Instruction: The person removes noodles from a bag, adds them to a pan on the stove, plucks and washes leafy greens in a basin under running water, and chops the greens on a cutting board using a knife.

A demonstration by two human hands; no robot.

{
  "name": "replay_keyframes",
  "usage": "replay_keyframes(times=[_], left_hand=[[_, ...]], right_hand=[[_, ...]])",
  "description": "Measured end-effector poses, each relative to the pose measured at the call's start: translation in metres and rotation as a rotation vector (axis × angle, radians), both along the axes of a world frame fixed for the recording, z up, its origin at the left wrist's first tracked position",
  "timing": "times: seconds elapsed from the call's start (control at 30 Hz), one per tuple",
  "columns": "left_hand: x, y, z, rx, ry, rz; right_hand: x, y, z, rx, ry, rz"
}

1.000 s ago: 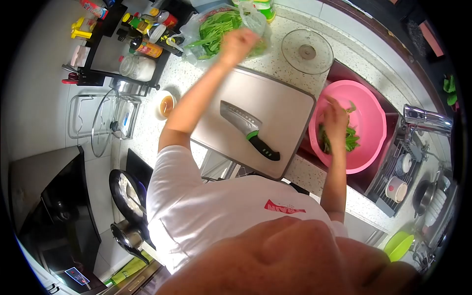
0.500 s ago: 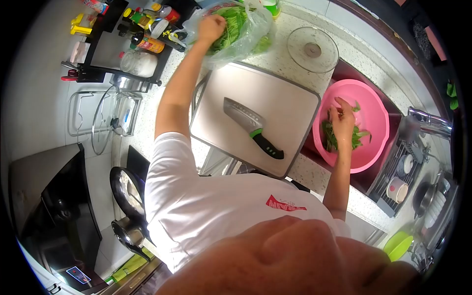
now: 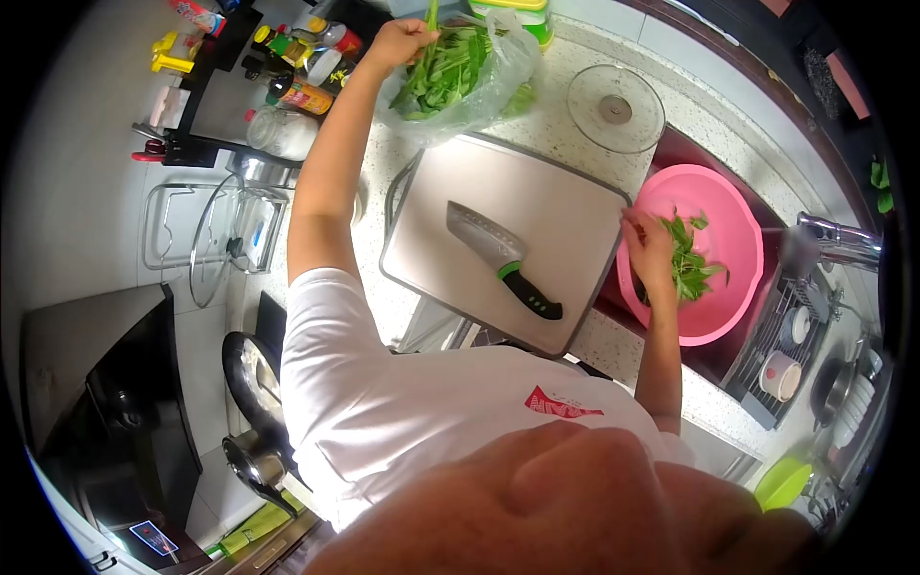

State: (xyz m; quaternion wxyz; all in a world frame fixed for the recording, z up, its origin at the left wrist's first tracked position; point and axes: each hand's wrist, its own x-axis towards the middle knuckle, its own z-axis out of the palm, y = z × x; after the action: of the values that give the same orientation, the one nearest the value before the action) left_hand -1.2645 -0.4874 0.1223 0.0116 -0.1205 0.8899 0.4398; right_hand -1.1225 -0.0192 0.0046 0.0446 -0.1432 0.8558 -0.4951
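Note:
Up at the top, my left hand [image 3: 404, 40] pinches the stems of some leafy greens [image 3: 448, 77] in a clear plastic bag [image 3: 450, 123]. Over the left rim of a pink basin [image 3: 733, 287], my right hand [image 3: 649, 245] has its fingers bent close together; whether anything is between them is too small to tell. Loose green leaves [image 3: 690, 268] lie in the basin beside it. Between the hands is a pale cutting board [image 3: 412, 249], with a cleaver [image 3: 503, 259] flat on it, its black and green handle toward my body.
A glass lid [image 3: 615, 108] lies behind the board. The basin sits in a dark red sink [image 3: 714, 356] near a metal faucet [image 3: 839, 230]. Sauce bottles [image 3: 305, 93] stand on a rack at upper left. A frying pan [image 3: 251, 379] and a pot [image 3: 257, 460] are at lower left.
My left hand has moved from the bag's right side to its left and taken hold of greens. My right hand has moved from inside the basin toward its left rim.

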Motion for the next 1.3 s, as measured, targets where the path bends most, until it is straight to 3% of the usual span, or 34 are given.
replay_keyframes(times=[0.13,0.3,0.37,0.47,0.53,0.57,0.63,0.7,0.8,0.93,1.17,1.3], left_hand=[[0.015,0.002,0.010,0.057,0.006,-0.034],[0.035,0.023,0.039,0.039,0.083,-0.248],[0.044,0.047,0.064,-0.002,0.119,-0.362],[0.061,0.101,0.101,0.069,0.118,-0.573],[0.068,0.137,0.110,0.186,0.053,-0.724],[0.069,0.154,0.107,0.223,0.005,-0.768],[0.071,0.189,0.092,0.281,-0.084,-0.835],[0.075,0.229,0.074,0.432,-0.147,-0.838],[0.072,0.275,0.033,0.689,-0.229,-0.808],[0.071,0.324,-0.024,0.919,-0.382,-0.812],[0.107,0.385,-0.061,1.073,-0.419,-0.482],[0.116,0.386,-0.074,1.126,-0.401,-0.480]], right_hand=[[-0.008,-0.023,0.020,-0.008,0.008,0.072],[-0.022,-0.044,0.040,-0.051,-0.035,0.128],[-0.035,-0.066,0.063,-0.272,0.066,0.098],[-0.069,-0.100,0.111,-0.263,0.725,-0.026],[-0.069,-0.124,0.156,-0.317,0.824,-0.386],[-0.061,-0.151,0.193,-0.427,0.711,-0.671],[-0.065,-0.128,0.195,-0.639,0.357,-0.492],[-0.081,-0.048,0.144,-0.766,-0.141,0.418],[-0.069,-0.006,0.122,-0.861,-0.355,0.207],[-0.055,0.058,0.088,-0.787,-0.457,-0.058],[-0.048,0.144,0.026,-1.031,-0.614,-0.142],[-0.046,0.179,0.013,-1.028,-0.530,-0.181]])
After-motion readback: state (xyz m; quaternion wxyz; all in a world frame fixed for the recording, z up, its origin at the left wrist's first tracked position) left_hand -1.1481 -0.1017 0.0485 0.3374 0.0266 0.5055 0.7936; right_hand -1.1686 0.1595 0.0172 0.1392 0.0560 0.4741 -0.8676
